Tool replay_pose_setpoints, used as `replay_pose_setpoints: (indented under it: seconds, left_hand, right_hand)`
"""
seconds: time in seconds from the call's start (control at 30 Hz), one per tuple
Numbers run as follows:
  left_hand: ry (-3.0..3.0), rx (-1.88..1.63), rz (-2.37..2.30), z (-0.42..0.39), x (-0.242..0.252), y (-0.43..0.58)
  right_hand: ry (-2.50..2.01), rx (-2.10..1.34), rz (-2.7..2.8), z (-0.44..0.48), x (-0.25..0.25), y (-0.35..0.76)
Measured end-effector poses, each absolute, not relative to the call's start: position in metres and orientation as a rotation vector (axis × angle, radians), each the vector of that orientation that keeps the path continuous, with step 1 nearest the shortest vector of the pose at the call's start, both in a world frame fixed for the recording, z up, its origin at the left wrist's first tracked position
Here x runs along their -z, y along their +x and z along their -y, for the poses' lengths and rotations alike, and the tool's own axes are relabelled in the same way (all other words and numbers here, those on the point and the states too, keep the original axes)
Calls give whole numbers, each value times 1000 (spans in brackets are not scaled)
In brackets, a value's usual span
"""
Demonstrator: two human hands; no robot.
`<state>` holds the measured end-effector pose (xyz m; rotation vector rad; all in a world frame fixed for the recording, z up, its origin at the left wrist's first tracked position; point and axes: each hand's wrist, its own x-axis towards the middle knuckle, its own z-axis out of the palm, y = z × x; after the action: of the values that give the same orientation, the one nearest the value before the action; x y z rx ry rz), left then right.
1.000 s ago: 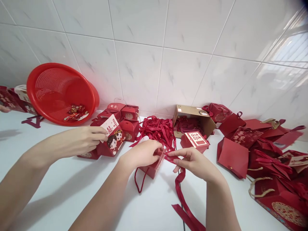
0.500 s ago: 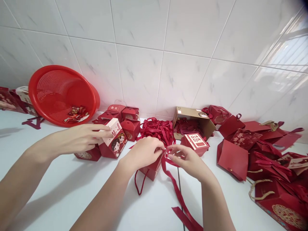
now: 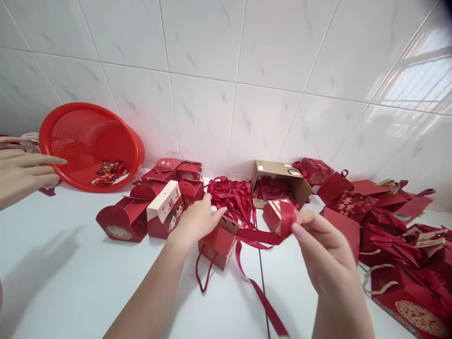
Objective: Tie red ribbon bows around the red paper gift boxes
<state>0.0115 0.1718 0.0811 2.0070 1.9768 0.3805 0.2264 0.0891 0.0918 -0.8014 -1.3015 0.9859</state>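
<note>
Right hand [image 3: 330, 252], right of centre: thumb and fingers clamped on a red ribbon [image 3: 259, 236], which stretches left to the edge of a small red box [image 3: 216, 246] just below centre. Left hand [image 3: 196, 222] at the box's upper left, thumb and forefinger apart, grip unclear; co-worker's hand [image 3: 26, 174] at left edge, fingers extended before a red basket [image 3: 127, 127].

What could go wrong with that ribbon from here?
The ribbon in the right hand might snag on the tangled pile behind the box near the left hand. A sharp pull could also shift that box, if the ribbon is attached; I can't tell whether it is.
</note>
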Motion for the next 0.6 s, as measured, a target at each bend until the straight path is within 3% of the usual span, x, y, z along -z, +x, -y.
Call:
replay_pose_setpoints:
  seconds: [0.23, 0.5, 0.6]
  left_hand:
    - [2161, -243, -1870, -177, -69, 24]
    - [2185, -305, -1563, -183, -59, 18]
    - [2081, -318, -1510, -186, -63, 0]
  right_hand:
    - [-1084, -1058, 1450, -86, -96, 223]
    - [-890, -1339, 1076, -166, -11, 159]
    - [-875, -1389, 1122, -170, -1, 157]
